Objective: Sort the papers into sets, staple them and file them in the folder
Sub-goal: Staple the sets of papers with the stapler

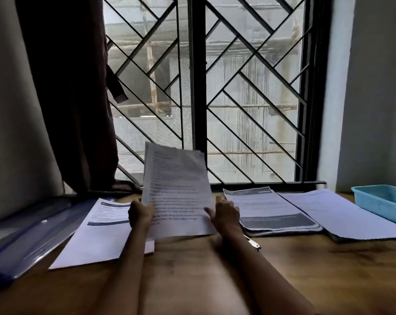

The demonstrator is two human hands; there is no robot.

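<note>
While both hands hold it up off the counter (215, 280), the raised sheaf of papers (177, 192) stands nearly upright at the centre of the view, printed face toward the person. The left hand (139, 214) has its grip curled round the sheaf's lower left edge, and the right hand (225, 214) pinches the lower right edge, thumb on the front. How many sheets are in it I cannot tell.

At about 9 o'clock from the hands, a printed sheet with a dark header band (97, 235) lies flat, and beyond it, at the far left, lies the clear folder with a blue spine (28, 235). At about 2 o'clock sits a thick stack with a dark grey footer block (272, 212), and just beside it, further right, a plainer stack (342, 214). A blue tray (383, 201) stands at the right edge. A small metal object, possibly the stapler (252, 243), peeks out beside the right forearm; it is too hidden to be sure.

The step looks like reading the sheaf to decide its pile. To do it well, I would match its layout against each stack's top page, keep both edges pinched so the sheets stay square, then lower it flat with corners aligned.
</note>
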